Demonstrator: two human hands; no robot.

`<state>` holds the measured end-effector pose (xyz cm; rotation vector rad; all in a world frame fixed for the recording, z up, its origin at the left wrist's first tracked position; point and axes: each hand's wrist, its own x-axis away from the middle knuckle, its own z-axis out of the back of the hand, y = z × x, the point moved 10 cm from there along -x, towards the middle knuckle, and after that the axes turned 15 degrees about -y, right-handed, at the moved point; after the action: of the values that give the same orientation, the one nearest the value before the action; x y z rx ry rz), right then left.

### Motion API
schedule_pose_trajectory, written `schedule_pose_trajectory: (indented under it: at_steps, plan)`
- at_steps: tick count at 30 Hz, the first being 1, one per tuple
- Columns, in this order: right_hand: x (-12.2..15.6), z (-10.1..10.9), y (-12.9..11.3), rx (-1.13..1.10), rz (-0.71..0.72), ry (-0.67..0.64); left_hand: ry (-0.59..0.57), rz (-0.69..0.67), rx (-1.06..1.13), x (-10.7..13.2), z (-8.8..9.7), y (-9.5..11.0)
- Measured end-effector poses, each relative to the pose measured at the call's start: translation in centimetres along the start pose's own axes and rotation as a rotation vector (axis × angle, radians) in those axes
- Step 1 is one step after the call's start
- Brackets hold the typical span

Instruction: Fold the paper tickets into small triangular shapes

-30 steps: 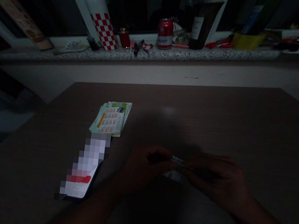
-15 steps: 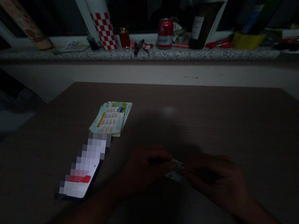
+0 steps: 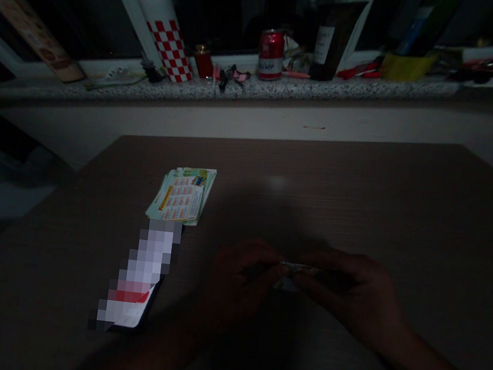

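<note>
In dim light, a small piece of pale, folded paper (image 3: 287, 284) is held just above the table. My left hand (image 3: 238, 276) pinches its left side between thumb and fingers. From the other side my right hand (image 3: 356, 292) grips it too, thumb in front, with the fingertips of both hands close together. The fingers cover most of the paper, and its print is too dark to read. Left of my hands lies a stack of printed green-and-white leaflets (image 3: 182, 195), and nearer to me a phone (image 3: 129, 317) with a lit, partly blurred screen.
The brown wooden table (image 3: 383, 194) meets a white wall. Above it, a granite sill (image 3: 284, 88) carries a red-and-white checked bottle (image 3: 171, 46), a red can (image 3: 271, 54), a dark pouch (image 3: 334, 40), a small red jar (image 3: 203, 61) and a yellow container (image 3: 406, 68).
My right hand has shifted slightly left, bringing the fingertips closer together. The paper's upper edge now looks straighter and flatter. The leaflets and phone stay in place.
</note>
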<state>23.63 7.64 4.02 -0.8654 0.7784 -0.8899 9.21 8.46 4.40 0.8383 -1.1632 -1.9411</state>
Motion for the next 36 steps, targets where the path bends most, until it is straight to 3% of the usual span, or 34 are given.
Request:
schedule_pose_trajectory:
  at_steps: [4,10,15,19,26,32,36]
  plan:
    - [-0.3,-0.6,0.6,-0.131,-0.042,-0.035,0.002,-0.039,-0.044,0.1,-0.1,0.6]
    - [-0.3,-0.7,1.1,-0.245,-0.078,-0.092,-0.01,0.01,0.075,0.2,-0.4,-0.5]
    - [-0.2,-1.3,1.6,-0.328,-0.106,-0.173,-0.156,0.151,0.184,-0.1,-1.4,-2.2]
    - [-0.1,-2.4,1.8,-0.359,-0.123,-0.28,-0.244,0.186,0.131,-0.3,-1.6,-2.1]
    - [-0.2,-2.3,1.4,-0.376,-0.104,-0.275,-0.177,0.056,0.106,-0.2,-1.2,-0.6]
    - [-0.4,-2.3,2.2,-0.431,-0.148,-0.252,-0.18,0.241,0.346,0.1,-2.0,-3.5]
    - [-0.2,-1.9,2.8,-0.418,-0.169,-0.212,-0.141,0.209,0.372,0.1,-1.2,-3.7]
